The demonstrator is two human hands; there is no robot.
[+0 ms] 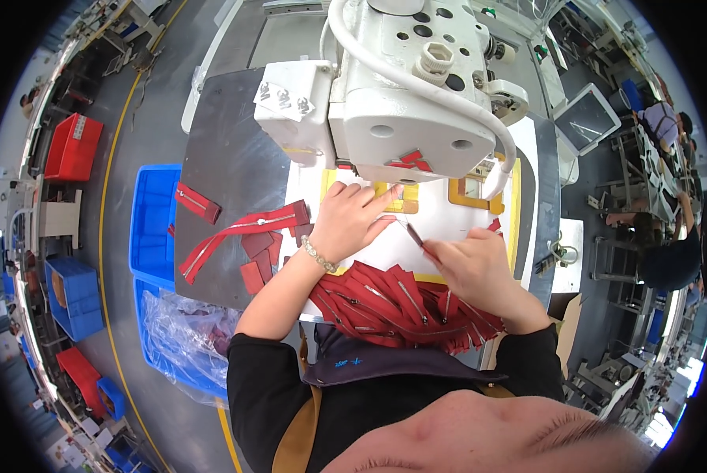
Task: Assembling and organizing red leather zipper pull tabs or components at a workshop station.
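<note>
My left hand (353, 217), with a beaded bracelet (318, 254) at the wrist, reaches under the sewing machine head (409, 134). Its fingers are stretched apart at the edge of a yellow template (407, 199); I make out nothing held in them. To its right my right hand (472, 258) pinches a narrow, dark reddish piece (415, 234) whose exact kind is unclear. Below both hands lies a heap of red zippers (397, 303). Left of my left wrist are a long red zipper (239, 235), a short red zipper piece (198, 203) and several dark red patches (257, 256).
Blue bins (155, 229) stand left of the table, one holding clear plastic bagging (188, 335). A yellow-brown frame (473, 197) lies right of the template. Scissors (560, 251) rest at the right, below a screen (588, 118). Other people sit at stations far right.
</note>
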